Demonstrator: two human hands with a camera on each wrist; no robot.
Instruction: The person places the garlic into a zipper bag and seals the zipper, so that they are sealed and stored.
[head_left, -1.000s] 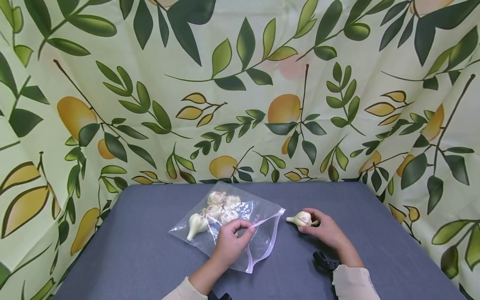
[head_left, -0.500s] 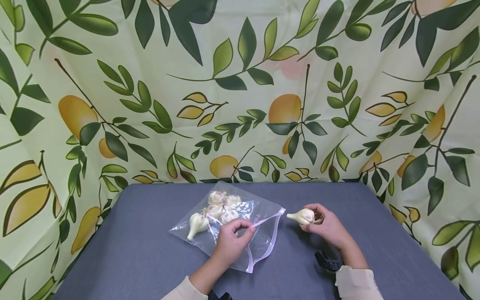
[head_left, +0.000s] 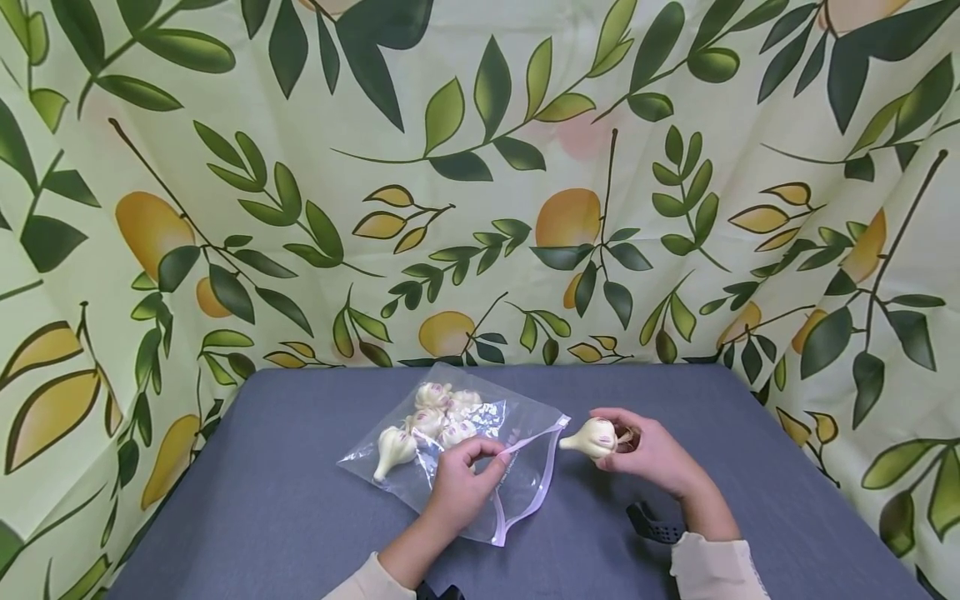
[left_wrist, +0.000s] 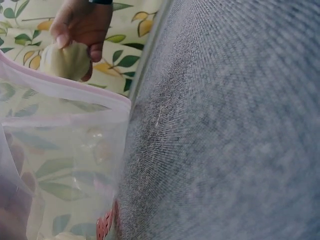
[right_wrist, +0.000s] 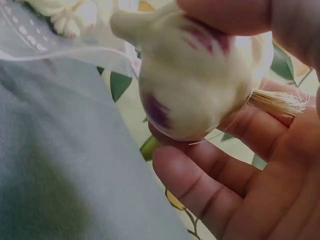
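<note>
So the right hand (head_left: 652, 454) has its grip around one garlic bulb (head_left: 596, 437), just beside the gaping mouth of a clear zip bag (head_left: 528, 485), stem pointing at it (can't tell if the tip touches). Left hand (head_left: 463, 483) pinches the bag's lip. More bulbs (head_left: 427, 422) lie inside, toward the desk's (head_left: 285, 492) back edge, with loads of desk either side.

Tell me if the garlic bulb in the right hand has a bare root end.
No, a tuft of roots sticks out of the garlic bulb in the right hand.
</note>
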